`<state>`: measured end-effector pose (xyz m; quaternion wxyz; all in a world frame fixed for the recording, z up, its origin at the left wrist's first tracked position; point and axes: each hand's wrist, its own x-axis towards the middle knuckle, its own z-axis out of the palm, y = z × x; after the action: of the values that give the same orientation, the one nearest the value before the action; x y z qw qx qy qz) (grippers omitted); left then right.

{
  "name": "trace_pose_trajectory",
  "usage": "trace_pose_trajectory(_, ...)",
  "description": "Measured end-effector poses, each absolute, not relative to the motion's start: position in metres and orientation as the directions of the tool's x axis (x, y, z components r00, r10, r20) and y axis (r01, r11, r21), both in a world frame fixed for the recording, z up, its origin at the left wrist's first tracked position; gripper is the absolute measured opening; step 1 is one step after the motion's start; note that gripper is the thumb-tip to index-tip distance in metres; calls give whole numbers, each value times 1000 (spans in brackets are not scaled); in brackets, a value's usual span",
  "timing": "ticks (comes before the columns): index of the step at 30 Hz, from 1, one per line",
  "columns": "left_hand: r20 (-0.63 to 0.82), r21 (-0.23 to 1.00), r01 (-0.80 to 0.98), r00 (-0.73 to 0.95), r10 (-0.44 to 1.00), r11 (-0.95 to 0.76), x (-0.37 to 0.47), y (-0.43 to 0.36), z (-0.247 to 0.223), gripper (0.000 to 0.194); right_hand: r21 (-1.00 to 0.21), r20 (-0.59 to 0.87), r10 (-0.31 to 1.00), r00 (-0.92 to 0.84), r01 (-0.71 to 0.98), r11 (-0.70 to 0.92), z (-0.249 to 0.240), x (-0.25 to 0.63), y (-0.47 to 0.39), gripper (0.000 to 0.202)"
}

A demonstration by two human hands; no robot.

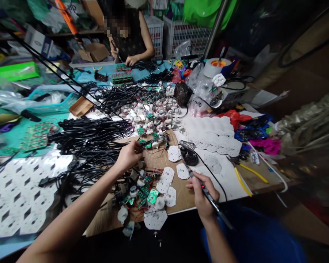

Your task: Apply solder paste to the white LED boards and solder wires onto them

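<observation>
My right hand [204,191] is closed round a dark soldering iron [212,202], its tip pointing up and left near a white plate [182,171]. My left hand [130,155] is pinched over the black cables at the top of the brown cardboard [156,160]; what lies between its fingertips is too small to name. Just right of those fingertips are a small green circuit board [147,144] and thin wires. A black coil of solder or cable [189,156] lies above the iron's tip. Below my left hand, green boards [152,196] with red wires and white motors are heaped.
Bundles of black cables [90,131] and a pile of white parts [156,109] cover the middle. White plate sheets [22,193] lie left, yellow-handled pliers [245,175] right. A small fan [182,93] stands behind. Across the table a person [131,36] handles cables and boards.
</observation>
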<state>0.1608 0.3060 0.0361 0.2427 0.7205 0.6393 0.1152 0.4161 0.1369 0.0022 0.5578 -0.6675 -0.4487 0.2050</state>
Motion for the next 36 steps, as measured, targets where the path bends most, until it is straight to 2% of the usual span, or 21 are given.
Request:
trace_pose_trajectory(2, -130, 616, 786, 169, 977, -54, 152, 315, 43, 26, -930, 219, 828, 517, 367, 16, 3, 417, 136, 27)
trace_pose_trajectory(5, -13, 793, 607, 114, 993, -59, 137, 329, 58, 28, -932, 210, 820, 532, 363, 4, 4, 419, 134, 27)
trace_pose_trajectory(7, 71, 787, 612, 24, 997, -71, 133, 333, 68, 29, -935, 205, 817, 538, 355, 1, 3, 420, 133, 27)
trace_pose_trajectory(9, 81, 663, 742, 54, 995, -95, 136, 330, 75, 24, -938, 200, 816, 543, 346, 0, 3, 420, 133, 27)
trace_pose_trajectory(13, -141, 292, 937, 242, 960, -193, 159, 313, 64, 25, -941, 197, 820, 538, 339, 3, 4, 417, 135, 26)
trace_pose_trajectory(15, -175, 193, 956, 253, 952, -219, 168, 309, 51, 23, -936, 210, 827, 521, 351, 17, 6, 416, 136, 26)
trace_pose_trajectory(17, -147, 267, 933, 289, 946, -243, 168, 311, 41, 19, -932, 221, 837, 500, 360, 31, 7, 417, 135, 26)
trace_pose_trajectory(19, -71, 481, 853, 269, 960, -203, 160, 317, 37, 22, -934, 221, 838, 499, 355, 34, 8, 418, 135, 26)
trace_pose_trajectory(21, 21, 682, 725, 114, 993, -97, 148, 323, 39, 32, -939, 218, 825, 521, 342, 32, 7, 420, 133, 26)
trace_pose_trajectory(23, 62, 755, 652, 28, 998, -65, 138, 324, 42, 37, -944, 204, 817, 539, 330, 18, 5, 420, 132, 27)
trace_pose_trajectory(25, 1, 750, 645, 221, 975, -147, 134, 321, 46, 35, -946, 190, 822, 536, 325, 7, 3, 420, 132, 26)
trace_pose_trajectory(27, -90, 757, 600, 488, 868, -258, 135, 316, 47, 30, -945, 188, 829, 526, 326, 8, 3, 419, 132, 26)
trace_pose_trajectory(28, -110, 767, 571, 568, 815, -294, 137, 314, 46, 29, -945, 193, 829, 524, 326, 14, 3, 419, 133, 25)
trace_pose_trajectory(30, -100, 753, 561, 613, 784, -343, 140, 311, 44, 29, -945, 204, 824, 529, 325, 25, 5, 419, 133, 25)
trace_pose_trajectory(33, -89, 674, 632, 583, 807, -382, 146, 309, 41, 34, -947, 207, 818, 536, 320, 30, 7, 419, 133, 25)
trace_pose_trajectory(36, -136, 626, 669, 600, 788, -401, 153, 308, 42, 42, -948, 201, 814, 545, 316, 22, 7, 420, 132, 24)
